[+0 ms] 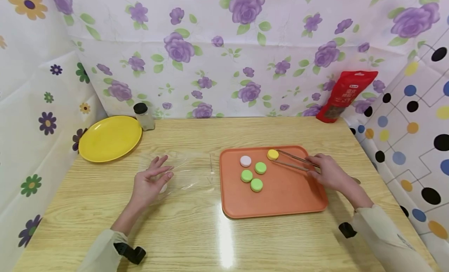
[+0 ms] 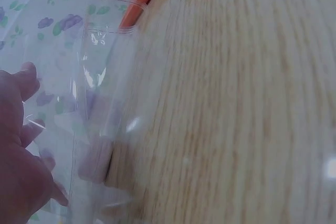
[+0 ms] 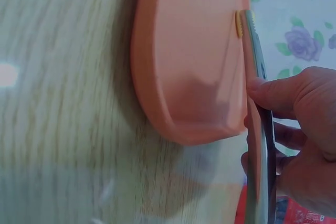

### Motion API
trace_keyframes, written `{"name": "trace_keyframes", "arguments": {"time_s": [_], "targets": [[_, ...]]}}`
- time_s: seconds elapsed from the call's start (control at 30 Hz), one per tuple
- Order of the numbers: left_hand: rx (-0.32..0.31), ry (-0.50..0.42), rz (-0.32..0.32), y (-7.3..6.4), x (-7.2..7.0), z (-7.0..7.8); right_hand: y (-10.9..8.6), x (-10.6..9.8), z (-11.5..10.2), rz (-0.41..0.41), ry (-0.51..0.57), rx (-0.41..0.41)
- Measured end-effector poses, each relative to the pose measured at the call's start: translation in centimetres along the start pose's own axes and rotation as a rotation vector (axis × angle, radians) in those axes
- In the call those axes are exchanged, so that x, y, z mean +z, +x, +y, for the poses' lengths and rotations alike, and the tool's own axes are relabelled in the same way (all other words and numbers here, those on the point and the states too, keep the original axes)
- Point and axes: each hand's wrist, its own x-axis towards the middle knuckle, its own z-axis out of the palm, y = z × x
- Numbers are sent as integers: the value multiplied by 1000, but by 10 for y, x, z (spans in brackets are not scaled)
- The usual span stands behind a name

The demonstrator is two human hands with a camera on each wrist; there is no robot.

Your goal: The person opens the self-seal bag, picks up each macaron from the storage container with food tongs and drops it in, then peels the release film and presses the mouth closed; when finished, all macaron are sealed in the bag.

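Observation:
My left hand (image 1: pixel 151 182) pinches the edge of a clear plastic bag (image 1: pixel 193 172) that lies on the table left of the tray. Through its film in the left wrist view a pale macaron (image 2: pixel 96 161) shows. Metal tongs (image 1: pixel 294 166) are in my right hand (image 1: pixel 327 172), gripped between thumb and fingers. Their two tips stand at either side of a yellow macaron (image 1: pixel 273 154) near the far edge of an orange tray (image 1: pixel 291 202). Left of it on the tray sit a pale pink macaron (image 1: pixel 245 161) and three green macarons (image 1: pixel 257 185).
A yellow plate (image 1: pixel 110 139) lies at the back left, with a black-capped jar (image 1: pixel 145 118) beside it. At the back right a red pouch (image 1: pixel 345 94) leans against the flowered wall covering (image 1: pixel 217 81). Wood-grain table (image 1: pixel 186 241) stretches in front of the tray.

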Motion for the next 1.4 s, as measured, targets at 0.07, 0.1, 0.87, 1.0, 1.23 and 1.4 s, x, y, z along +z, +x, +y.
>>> {"name": "trace_keyframes", "arguments": {"time_s": [0.07,0.1,0.87,1.0,1.23,1.4], "targets": [[2,1,-1,0,0,0,2,2,1,-2,-3,-2],[2,2,-2,-1,0,0,3,3,2,0,0,-6],[15,-4,-25,1,0,-1,7,15,1,101,-22,-39],[6,4,-26,1,-1,-1,7,14,-1,125,-26,-53],[-9,-1,-28,0,-1,-2,9,12,-13,184,-34,-133],[-9,3,-31,1,0,-2,14,13,-26,194,-28,-175]]}}
